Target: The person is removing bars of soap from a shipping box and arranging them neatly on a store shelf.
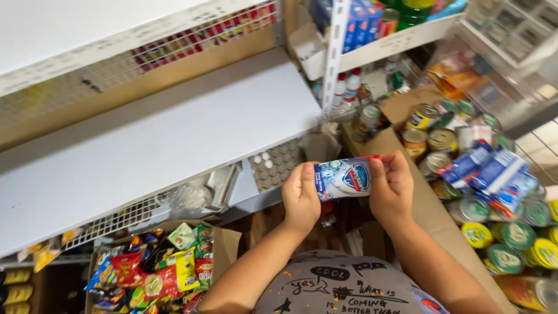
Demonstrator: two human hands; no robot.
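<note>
Small rectangular soap packet (343, 178) — glossy blue-and-white wrapper with a red edge — pinched at both short ends, left hand (302, 196) and right hand (392, 185) each clamped on it, held mid-air at centre. At 10 o'clock, one bare grey shelf (151, 139), matte. At 3 o'clock, round metal cans (511, 238) with green and yellow lids. At 7 o'clock, crinkly snack bags (157, 273) in a cardboard box.
</note>
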